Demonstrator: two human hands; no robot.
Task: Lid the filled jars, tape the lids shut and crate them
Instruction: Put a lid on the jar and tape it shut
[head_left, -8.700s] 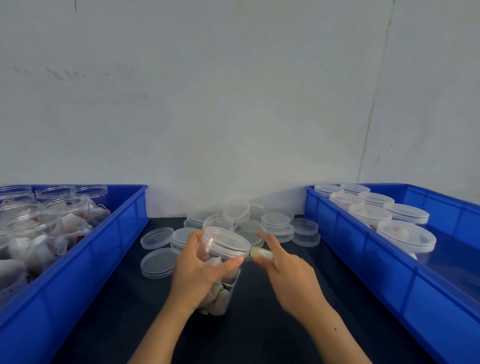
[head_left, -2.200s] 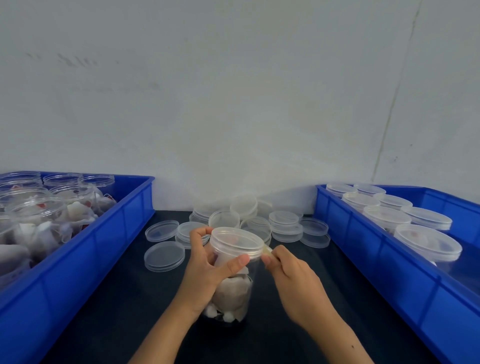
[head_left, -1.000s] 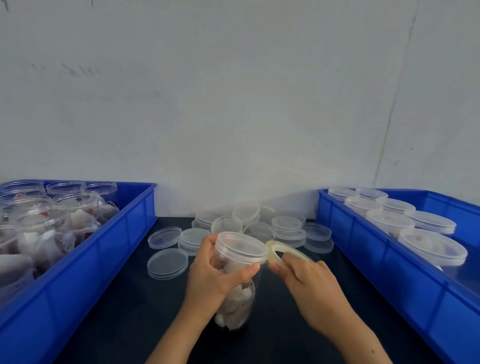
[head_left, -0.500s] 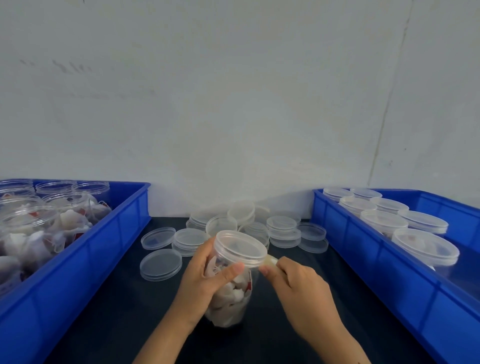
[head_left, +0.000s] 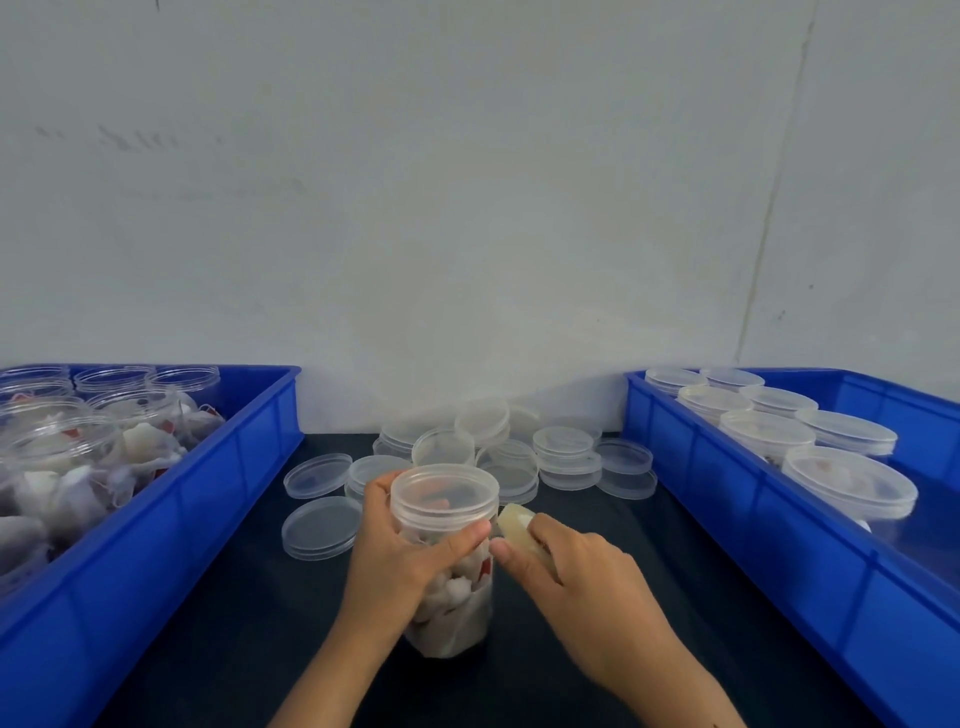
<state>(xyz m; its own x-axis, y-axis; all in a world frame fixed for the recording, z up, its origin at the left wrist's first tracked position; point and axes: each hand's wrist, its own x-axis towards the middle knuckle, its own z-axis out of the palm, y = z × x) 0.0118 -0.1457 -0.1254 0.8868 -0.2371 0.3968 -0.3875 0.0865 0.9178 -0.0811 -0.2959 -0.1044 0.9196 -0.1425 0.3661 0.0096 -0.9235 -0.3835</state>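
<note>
Midway — lidded jar (head_left: 447, 561) gripped by left hand (head_left: 400, 561) on the near mat, right hand (head_left: 576, 587) pinching tape roll (head_left: 519, 525) at its rim; sealed jars (head_left: 789, 441) crated right, open jars (head_left: 93, 415) waiting left.

Two blue plastic crates (head_left: 156, 525) flank one lidded clear plastic jar (head_left: 447, 561); seven lidded jars (head_left: 847, 480) fill the right crate; two hands (head_left: 400, 561) work.
</note>
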